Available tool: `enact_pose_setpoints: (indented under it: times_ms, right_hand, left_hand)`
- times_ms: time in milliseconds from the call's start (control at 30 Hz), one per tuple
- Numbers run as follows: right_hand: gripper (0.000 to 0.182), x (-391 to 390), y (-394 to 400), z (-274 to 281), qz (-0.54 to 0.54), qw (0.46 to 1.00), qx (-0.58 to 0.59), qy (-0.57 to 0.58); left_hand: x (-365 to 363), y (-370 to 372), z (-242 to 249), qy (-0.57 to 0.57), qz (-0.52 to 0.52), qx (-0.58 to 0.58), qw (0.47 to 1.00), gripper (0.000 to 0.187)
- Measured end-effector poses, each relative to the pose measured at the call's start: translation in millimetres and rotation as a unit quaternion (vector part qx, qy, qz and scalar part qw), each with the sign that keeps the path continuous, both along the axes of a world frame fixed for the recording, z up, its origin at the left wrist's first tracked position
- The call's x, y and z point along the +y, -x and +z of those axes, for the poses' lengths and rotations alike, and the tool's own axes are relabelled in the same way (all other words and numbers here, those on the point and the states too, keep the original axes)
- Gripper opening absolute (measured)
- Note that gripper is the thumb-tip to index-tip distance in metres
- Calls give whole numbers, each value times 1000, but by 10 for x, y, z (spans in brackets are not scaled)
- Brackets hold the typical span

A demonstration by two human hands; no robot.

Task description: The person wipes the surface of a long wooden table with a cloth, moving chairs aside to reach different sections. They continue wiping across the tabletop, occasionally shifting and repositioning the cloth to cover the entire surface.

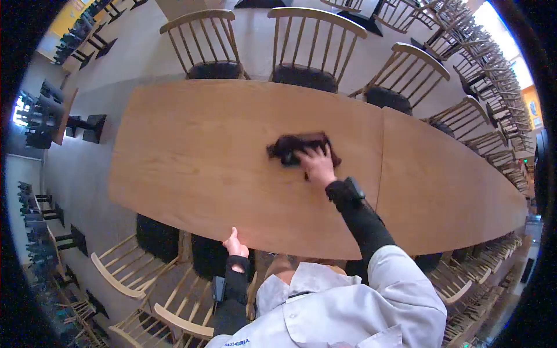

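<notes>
My right hand presses down on a bunched dark cloth on the wooden table. Its fingers are bent over the cloth, and both look slightly blurred. The cloth is dark brown to black and lies crumpled, left of the seam in the tabletop. My left hand is at the near edge of the table, with one digit pointing up over the rim. Its other fingers look curled at the edge and are partly hidden.
Wooden spindle-back chairs with dark seats, such as this one, line the far side. More chairs stand close on the near side, by my left arm. Stacked chairs fill the right background.
</notes>
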State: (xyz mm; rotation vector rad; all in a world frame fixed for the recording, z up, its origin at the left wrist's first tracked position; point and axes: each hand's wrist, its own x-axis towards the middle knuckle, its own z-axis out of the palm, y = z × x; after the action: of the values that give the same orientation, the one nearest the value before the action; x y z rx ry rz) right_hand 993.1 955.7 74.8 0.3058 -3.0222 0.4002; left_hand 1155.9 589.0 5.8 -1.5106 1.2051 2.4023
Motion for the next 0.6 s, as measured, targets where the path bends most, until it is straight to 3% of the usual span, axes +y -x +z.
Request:
enact_pose_setpoints:
  times_ms: [67, 133, 233, 300, 433, 533, 600]
  right_hand:
    - [45, 222, 622, -37, -32, 999, 6, -12]
    - [41, 479, 1173, -107, -69, 997, 34, -21]
    - [43, 780, 1790, -64, -154, 987, -35, -41]
    - [43, 895, 1924, -148, -162, 986, 15, -25]
    - [48, 936, 1726, -212, -147, 987, 47, -47]
    - [65, 883, 1140, -292, -122, 990, 31, -70]
    - [65, 673, 539, 89, -107, 990, -37, -82]
  left_hand:
    - [73, 45, 249, 20, -6, 17, 1000, 37]
    - [90, 64, 336, 32, -11, 10, 999, 37]
    - [102, 53, 407, 29, -17, 20, 999, 36]
    - [53, 8, 380, 37, -23, -4, 999, 35]
    - [-39, -41, 221, -5, -31, 9, 999, 33]
    - [-31, 2, 233, 2, -34, -4, 999, 31]
    - [-76, 20, 139, -2, -51, 3, 999, 31]
